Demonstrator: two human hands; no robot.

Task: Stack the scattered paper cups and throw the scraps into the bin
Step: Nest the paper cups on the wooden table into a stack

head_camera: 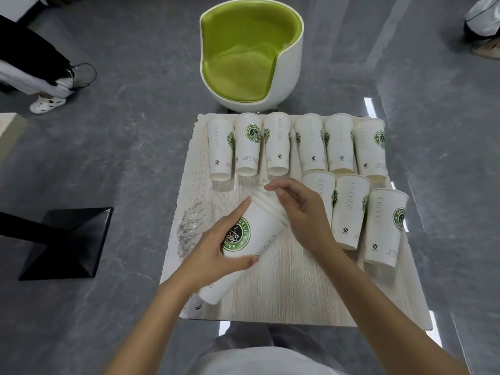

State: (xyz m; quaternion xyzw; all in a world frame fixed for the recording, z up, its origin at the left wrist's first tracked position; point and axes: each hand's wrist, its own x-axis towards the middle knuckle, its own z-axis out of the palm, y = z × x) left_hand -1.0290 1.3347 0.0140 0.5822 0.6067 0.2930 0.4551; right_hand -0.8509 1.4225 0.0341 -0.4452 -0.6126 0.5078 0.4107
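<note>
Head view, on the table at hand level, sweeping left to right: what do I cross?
Crumpled clear wrapper → left hand → stack of cups, gripped by both hands → right hand → three loose cups on the right.

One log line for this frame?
phase=stacking | left hand grips cup stack, tilted | right hand holds stack rims | loose cups on table | plastic scrap not binned
</note>
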